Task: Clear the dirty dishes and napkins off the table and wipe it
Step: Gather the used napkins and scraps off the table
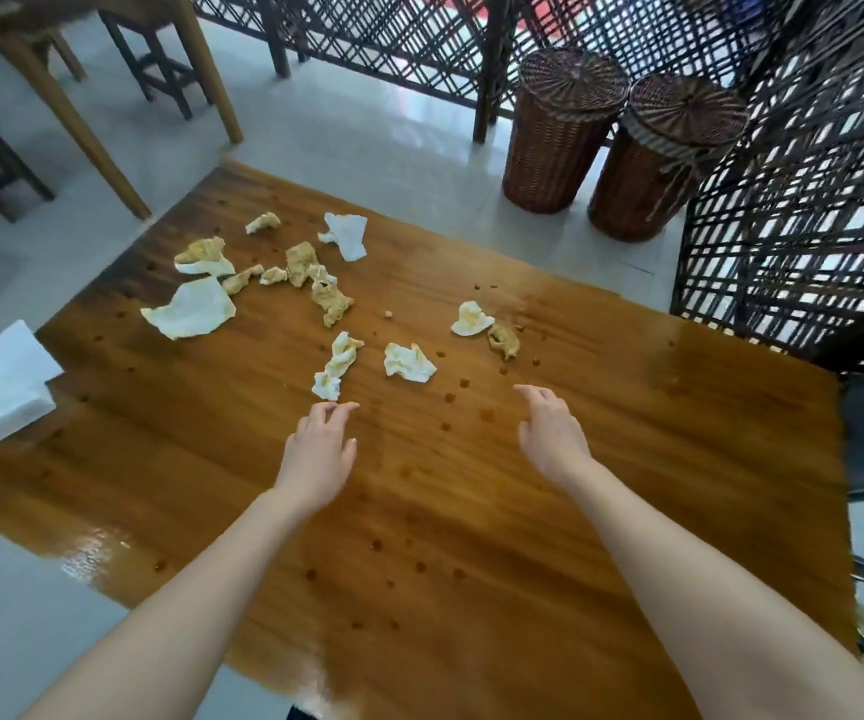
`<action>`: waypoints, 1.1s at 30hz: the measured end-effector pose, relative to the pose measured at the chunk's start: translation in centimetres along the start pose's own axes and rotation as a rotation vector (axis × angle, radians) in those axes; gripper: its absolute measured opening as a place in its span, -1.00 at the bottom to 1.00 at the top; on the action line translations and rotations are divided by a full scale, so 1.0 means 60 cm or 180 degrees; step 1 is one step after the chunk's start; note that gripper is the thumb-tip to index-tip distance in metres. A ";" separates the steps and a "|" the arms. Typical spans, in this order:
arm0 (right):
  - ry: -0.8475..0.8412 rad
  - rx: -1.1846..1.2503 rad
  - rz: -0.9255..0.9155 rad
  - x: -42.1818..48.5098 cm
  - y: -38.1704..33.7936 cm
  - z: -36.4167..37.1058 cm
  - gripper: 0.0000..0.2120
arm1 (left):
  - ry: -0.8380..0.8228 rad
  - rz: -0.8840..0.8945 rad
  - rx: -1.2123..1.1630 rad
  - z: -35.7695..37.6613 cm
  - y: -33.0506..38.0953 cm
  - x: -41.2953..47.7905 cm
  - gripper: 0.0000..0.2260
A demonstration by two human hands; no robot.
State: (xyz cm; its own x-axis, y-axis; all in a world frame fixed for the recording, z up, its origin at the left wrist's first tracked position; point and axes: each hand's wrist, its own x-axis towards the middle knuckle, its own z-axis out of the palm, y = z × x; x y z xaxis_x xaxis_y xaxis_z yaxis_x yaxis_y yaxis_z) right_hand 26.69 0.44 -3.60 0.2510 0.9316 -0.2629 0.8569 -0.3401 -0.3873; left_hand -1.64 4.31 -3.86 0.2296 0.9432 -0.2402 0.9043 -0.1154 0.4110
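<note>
Napkins all over the far half of my glossy brown wooden counter (471, 511), most of them scrunched up and stained yellow-brown.

Both hands are out over the middle of the counter, palms down, fingers loose and slightly spread, holding nothing. I can't tell if either one actually touches the wood. My left hand (318, 444) has its fingertips right at the near end of a long twisted yellowish napkin (336, 366); touching or just short of it, can't say. My right hand (549, 433) is off to the side, with a bare spotty patch between the two.

Just beside that twisted one sits a crumpled white-and-yellow wad (409, 362). Further toward the far edge there's a pale crumpled napkin (471, 319) with a small brownish lump (504, 341) right next to it. The big cluster of stained wads (315, 283) is up toward the far corner, along with a flattish white napkin (191, 309) near the left edge and another mostly white one (347, 235) close to the far edge.

A stack of clean white folded napkins (1, 397) sits at the left edge. Little dark brown sauce drops (487, 415) are dotted across the wood, lots of them between and in front of my hands.

On the floor past the far edge stand two lidded brown wicker baskets (554, 132), side by side against a dark lattice screen (809, 200).
</note>
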 end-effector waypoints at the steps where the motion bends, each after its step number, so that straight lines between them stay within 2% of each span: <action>1: 0.0023 0.0013 0.0041 0.008 -0.008 0.004 -0.49 | -0.0015 0.0044 0.0029 -0.003 -0.004 0.015 -0.57; 12: 0.0261 -0.0081 0.0353 0.156 -0.086 0.009 -0.41 | -0.0129 0.0677 0.0059 -0.061 -0.042 0.214 -0.61; 16: 0.0071 -0.0079 0.0519 0.216 -0.098 0.026 -0.27 | -0.0240 0.0743 -0.0030 -0.067 -0.070 0.257 -0.63; 19: -0.0156 -0.0202 0.0648 0.249 -0.097 0.040 -0.25 | -0.0326 0.0725 -0.0289 -0.070 -0.090 0.281 -0.61; 22: -0.0178 -0.0450 0.0685 0.274 -0.094 0.052 -0.31 | -0.0388 0.0733 -0.0417 -0.073 -0.105 0.299 -0.61; 26: -0.0094 -0.0650 0.0742 0.298 -0.092 0.061 -0.54 | -0.0385 0.0800 -0.0492 -0.072 -0.116 0.316 -0.62; 30: 0.0169 -0.0655 0.0792 0.309 -0.099 0.070 -0.69 | -0.0357 0.0849 -0.0581 -0.070 -0.119 0.328 -0.64; 33: 0.0355 -0.0598 0.0735 0.313 -0.106 0.075 -0.72 | -0.0355 0.0865 -0.0592 -0.070 -0.121 0.334 -0.65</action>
State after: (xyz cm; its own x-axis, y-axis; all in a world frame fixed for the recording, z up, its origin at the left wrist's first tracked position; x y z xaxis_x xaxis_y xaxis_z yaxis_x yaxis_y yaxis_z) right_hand 23.96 19.49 -10.02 0.4875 0.8443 -0.2224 0.8371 -0.5244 -0.1558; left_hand -5.09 25.36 -7.97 0.5002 0.8447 -0.1905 0.7260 -0.2892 0.6239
